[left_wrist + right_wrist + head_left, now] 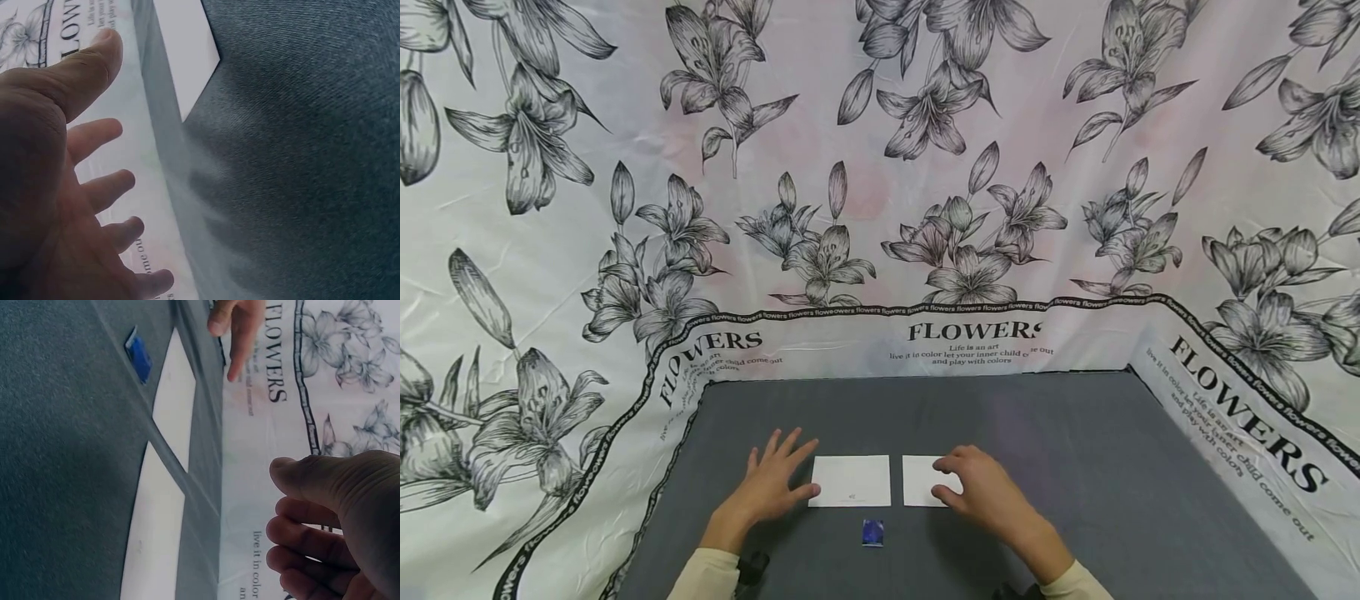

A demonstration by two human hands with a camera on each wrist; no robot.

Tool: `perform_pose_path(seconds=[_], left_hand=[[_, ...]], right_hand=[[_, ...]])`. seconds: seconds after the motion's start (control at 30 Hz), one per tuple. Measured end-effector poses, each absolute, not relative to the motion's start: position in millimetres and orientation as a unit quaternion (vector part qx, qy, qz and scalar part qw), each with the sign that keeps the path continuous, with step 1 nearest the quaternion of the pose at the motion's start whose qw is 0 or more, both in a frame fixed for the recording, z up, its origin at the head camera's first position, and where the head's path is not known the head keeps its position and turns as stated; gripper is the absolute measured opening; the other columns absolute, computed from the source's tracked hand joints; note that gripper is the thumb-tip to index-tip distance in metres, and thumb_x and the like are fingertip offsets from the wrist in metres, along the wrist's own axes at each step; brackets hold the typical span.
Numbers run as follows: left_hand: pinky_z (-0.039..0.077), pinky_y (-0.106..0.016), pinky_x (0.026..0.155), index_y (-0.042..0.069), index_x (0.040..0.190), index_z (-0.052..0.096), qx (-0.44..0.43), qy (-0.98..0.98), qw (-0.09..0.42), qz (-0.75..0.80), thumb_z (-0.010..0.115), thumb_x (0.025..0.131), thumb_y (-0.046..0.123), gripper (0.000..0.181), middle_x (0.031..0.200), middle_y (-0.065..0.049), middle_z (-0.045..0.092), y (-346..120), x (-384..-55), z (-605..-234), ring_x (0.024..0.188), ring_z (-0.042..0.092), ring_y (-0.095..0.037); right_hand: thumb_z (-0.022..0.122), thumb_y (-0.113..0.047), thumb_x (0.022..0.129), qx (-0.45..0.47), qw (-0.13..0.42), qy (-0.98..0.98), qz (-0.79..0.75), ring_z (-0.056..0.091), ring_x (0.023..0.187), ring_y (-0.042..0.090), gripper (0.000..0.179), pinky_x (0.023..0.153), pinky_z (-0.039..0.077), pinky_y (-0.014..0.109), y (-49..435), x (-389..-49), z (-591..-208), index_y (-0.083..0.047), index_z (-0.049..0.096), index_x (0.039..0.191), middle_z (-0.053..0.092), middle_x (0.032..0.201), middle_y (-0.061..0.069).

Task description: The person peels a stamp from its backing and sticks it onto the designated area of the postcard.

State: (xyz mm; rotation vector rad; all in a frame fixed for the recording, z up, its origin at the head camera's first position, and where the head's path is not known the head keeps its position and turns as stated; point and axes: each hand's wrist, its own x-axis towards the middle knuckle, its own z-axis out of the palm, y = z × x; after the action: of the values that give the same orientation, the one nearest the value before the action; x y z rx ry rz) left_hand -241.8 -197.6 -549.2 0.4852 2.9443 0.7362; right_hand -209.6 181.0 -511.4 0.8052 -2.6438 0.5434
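Note:
Two white rectangular cards lie side by side on the dark grey cloth, the left card and the right card. My left hand is spread beside the left card, its thumb overlapping the card's left edge in the head view. In the left wrist view nothing is between the fingers. Over the right card, hiding part of it, hovers my right hand with loosely bent fingers and nothing in its grasp. A small blue square packet rests just in front of the left card.
The grey cloth covers the table. A white sheet printed with lilies and the word FLOWERS rises behind and along both sides. Dark wrist straps sit at the sleeves.

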Motion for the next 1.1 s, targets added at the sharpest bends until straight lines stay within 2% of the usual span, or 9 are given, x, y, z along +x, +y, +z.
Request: perform_pose_path(seconds=[0.27,0.57,0.7,0.93,1.1], left_hand=[[0.009,-0.087,0.121,0.016,0.164,0.05,0.146,0.954,0.069,0.252,0.082,0.099,0.039,0.076,0.178,-0.022,0.03,-198.7,-245.8,-558.4,0.165,0.015,-0.056],[0.008,-0.091,0.117,0.013,0.163,0.049,0.154,0.945,0.077,0.279,0.083,0.097,0.039,0.079,0.173,-0.029,0.034,-202.1,-246.7,-568.9,0.16,0.019,-0.063],[0.006,-0.09,0.118,0.013,0.165,0.048,0.147,0.942,0.097,0.287,0.083,0.096,0.043,0.082,0.174,-0.029,0.033,-204.2,-249.0,-573.5,0.161,0.019,-0.063],[0.004,-0.092,0.115,0.023,0.167,0.045,0.165,0.937,0.091,0.293,0.076,0.097,0.059,0.085,0.175,-0.03,0.03,-210.6,-253.9,-587.5,0.16,0.016,-0.065],[0.005,-0.09,0.117,0.022,0.168,0.045,0.16,0.941,0.096,0.281,0.079,0.097,0.054,0.085,0.177,-0.027,0.028,-209.6,-255.1,-588.1,0.163,0.015,-0.061]], right_hand=[[0.092,-0.019,0.087,0.297,0.137,-0.927,0.184,0.071,0.093,0.021,0.025,0.082,0.061,0.039,170.4,-212.4,-519.3,-0.009,0.082,0.107,0.076,0.096,0.001],[0.092,-0.02,0.086,0.31,0.129,-0.925,0.175,0.071,0.091,0.022,0.025,0.082,0.061,0.039,161.1,-212.4,-526.3,-0.008,0.083,0.106,0.075,0.094,0.001],[0.094,-0.02,0.085,0.32,0.129,-0.924,0.167,0.071,0.089,0.021,0.026,0.082,0.061,0.037,158.6,-213.1,-531.0,-0.007,0.083,0.104,0.076,0.093,0.001],[0.092,-0.019,0.085,0.337,0.125,-0.917,0.173,0.07,0.089,0.02,0.023,0.081,0.059,0.036,153.1,-214.7,-540.4,-0.007,0.083,0.103,0.075,0.092,0.001],[0.092,-0.019,0.086,0.343,0.106,-0.917,0.173,0.067,0.088,0.016,0.022,0.078,0.057,0.034,144.7,-213.3,-544.2,-0.009,0.083,0.104,0.075,0.093,0.0]])
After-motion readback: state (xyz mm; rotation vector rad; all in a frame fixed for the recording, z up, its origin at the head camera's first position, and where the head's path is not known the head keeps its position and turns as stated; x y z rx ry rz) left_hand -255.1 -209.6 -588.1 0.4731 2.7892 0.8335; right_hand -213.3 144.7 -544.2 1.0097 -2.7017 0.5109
